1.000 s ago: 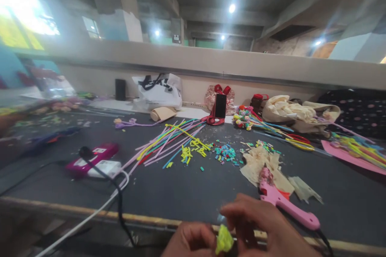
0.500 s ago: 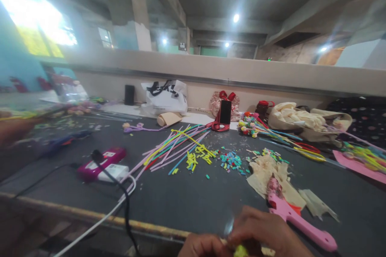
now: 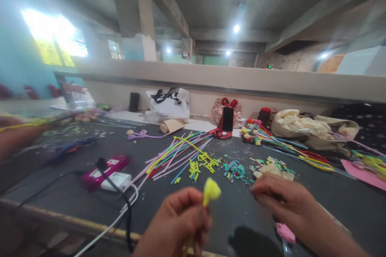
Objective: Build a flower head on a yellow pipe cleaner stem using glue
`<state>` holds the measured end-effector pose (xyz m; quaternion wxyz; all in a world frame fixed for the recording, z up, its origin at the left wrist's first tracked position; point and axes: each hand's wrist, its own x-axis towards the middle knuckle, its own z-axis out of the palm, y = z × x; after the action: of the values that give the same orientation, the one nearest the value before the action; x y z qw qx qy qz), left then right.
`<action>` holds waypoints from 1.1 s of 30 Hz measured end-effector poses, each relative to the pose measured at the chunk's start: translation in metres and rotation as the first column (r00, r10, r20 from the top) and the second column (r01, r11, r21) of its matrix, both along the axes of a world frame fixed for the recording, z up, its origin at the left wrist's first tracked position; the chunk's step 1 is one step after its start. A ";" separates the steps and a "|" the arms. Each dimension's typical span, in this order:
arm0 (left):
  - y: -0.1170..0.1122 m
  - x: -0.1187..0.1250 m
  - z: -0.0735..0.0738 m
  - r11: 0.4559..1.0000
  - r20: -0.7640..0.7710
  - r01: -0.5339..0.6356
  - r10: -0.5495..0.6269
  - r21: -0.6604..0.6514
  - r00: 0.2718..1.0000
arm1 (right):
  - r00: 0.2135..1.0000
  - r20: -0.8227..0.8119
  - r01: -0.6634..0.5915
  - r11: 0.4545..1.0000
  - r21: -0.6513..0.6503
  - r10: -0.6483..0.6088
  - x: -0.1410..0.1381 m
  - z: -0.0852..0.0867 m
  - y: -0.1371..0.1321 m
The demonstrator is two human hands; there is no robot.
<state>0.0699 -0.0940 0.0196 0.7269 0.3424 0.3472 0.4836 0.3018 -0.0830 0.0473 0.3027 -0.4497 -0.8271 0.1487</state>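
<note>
My left hand (image 3: 177,223) is closed round a thin stem topped by a small yellow fuzzy flower (image 3: 211,190), held up above the near edge of the dark table (image 3: 187,192). My right hand (image 3: 282,198) hovers to the right of it with the fingers curled together; whether it holds anything is hidden. Part of a pink glue gun (image 3: 285,233) shows just below that hand. Beyond lie coloured straws (image 3: 177,150) and piles of cut yellow pieces (image 3: 199,164) and blue pieces (image 3: 235,167).
A pink and white power strip (image 3: 108,170) with black and white cables lies at the left. At the back stand a white bag (image 3: 169,104), a phone on a red stand (image 3: 227,119), finished flowers (image 3: 251,130) and a cloth bag (image 3: 304,124). Another person's blurred hand (image 3: 13,136) is at the far left.
My left hand has lifted the yellow flower from the table edge. My right hand has come off the flower and moved right, over the glue gun. The view has tilted up slightly.
</note>
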 end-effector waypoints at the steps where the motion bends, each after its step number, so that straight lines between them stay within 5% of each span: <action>1: 0.009 -0.002 0.015 0.997 0.040 -0.038 0.035 0.067 0.999 | 0.999 0.036 0.014 1.000 -0.014 -0.014 -0.001 0.003 0.009; 4: 0.045 -0.004 0.043 0.979 0.104 -0.084 0.066 0.186 0.992 | 0.988 0.156 0.023 0.999 -0.048 -0.016 -0.005 0.003 0.037; 6: 0.071 0.000 0.045 0.984 0.094 -0.048 0.033 0.169 0.995 | 0.976 0.218 0.024 0.998 -0.055 -0.012 -0.007 -0.002 0.053; 12: 0.118 0.010 0.002 0.999 0.074 -0.041 0.041 0.000 0.996 | 0.947 0.322 0.011 0.999 -0.037 0.002 -0.014 -0.016 0.081; 16: 0.121 0.007 -0.014 0.997 0.099 -0.052 0.057 -0.050 0.993 | 0.916 0.402 -0.008 1.000 0.000 0.007 -0.018 -0.016 0.092; 27: 0.116 0.014 -0.014 0.999 0.058 0.038 -0.036 -0.034 0.998 | 0.755 0.655 0.015 1.000 -0.010 -0.005 -0.016 -0.028 0.104; 33: 0.115 0.012 -0.013 1.000 0.042 0.030 -0.029 -0.010 0.999 | 0.736 0.676 0.040 0.999 0.030 -0.050 -0.022 -0.032 0.106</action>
<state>0.0821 0.0210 0.0065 0.7429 0.3335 0.3294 0.4780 0.2802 0.0235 0.0151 -0.0115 -0.4906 -0.8705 -0.0377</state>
